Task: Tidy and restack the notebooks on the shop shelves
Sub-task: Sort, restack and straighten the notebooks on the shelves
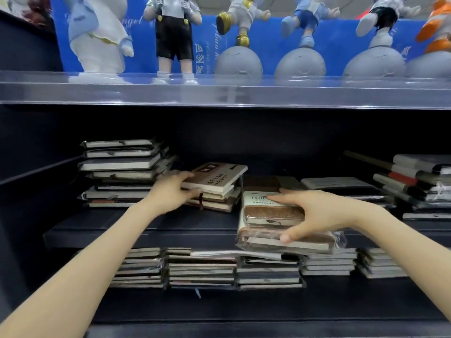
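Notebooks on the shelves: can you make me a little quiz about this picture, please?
1. True or false: the left hand grips the top notebook of the middle stack.
2. What stands on the clear top shelf? A) figurines B) cups C) lamps
3. Fill in: the right hand holds a plastic-wrapped bundle of ___.
Key: 1 true; 2 A; 3 notebooks.

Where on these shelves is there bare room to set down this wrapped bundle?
Middle shelf: a bare strip along the front, before the tall left stack and the small pile your left hand grips. Lower shelf: bare in front of its row of stacks. Right-end stacks are crowded.
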Action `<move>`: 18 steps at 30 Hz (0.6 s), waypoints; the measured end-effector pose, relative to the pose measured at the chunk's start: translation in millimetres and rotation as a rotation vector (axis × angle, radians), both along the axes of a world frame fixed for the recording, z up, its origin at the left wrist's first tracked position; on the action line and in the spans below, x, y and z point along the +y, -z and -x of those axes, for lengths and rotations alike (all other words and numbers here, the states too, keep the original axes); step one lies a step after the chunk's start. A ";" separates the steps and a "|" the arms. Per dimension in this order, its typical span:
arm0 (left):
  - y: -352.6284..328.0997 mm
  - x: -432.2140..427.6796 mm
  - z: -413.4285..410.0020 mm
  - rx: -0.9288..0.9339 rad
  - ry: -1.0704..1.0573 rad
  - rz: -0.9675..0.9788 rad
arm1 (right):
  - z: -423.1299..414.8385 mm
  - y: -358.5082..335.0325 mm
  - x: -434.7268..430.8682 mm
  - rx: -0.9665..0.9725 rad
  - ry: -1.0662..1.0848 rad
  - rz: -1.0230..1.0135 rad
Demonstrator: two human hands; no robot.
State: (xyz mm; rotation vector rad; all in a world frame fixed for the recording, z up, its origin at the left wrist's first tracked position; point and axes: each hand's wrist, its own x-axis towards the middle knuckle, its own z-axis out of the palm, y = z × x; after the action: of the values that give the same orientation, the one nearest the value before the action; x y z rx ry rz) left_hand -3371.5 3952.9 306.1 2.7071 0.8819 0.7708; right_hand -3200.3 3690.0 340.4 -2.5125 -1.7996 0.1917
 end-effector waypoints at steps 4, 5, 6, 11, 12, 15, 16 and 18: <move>0.4 6.8 -12.0 0.192 0.002 -0.086 | -0.8 9.6 -0.3 -0.132 -0.008 -0.007; -0.7 7.0 -14.3 0.209 -0.009 -0.108 | -2.3 8.8 0.8 -0.125 -0.001 -0.012; -1.7 6.3 -15.9 0.227 -0.021 -0.133 | -4.9 8.1 1.8 -0.111 0.007 -0.006; -6.5 -5.2 -17.1 0.311 -0.033 -0.210 | -12.2 -7.1 6.9 0.068 0.036 0.045; -9.7 -3.8 -17.3 0.275 -0.032 -0.165 | -9.8 -11.9 10.8 0.120 0.031 0.014; -21.1 12.4 -27.9 0.161 -0.071 0.019 | 1.1 -19.8 39.1 0.164 0.025 -0.243; -23.6 18.8 -33.4 0.159 -0.076 0.085 | 4.8 -19.4 53.3 0.144 0.024 -0.298; -25.4 28.2 -44.3 0.173 -0.065 0.225 | 9.0 -15.7 84.6 0.094 0.020 -0.292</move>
State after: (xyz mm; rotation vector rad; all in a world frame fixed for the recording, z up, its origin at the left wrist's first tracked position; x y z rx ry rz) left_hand -3327.1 3981.1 331.5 2.5841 1.0308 0.4226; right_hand -3209.3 3774.6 356.1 -2.2791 -1.6328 0.0407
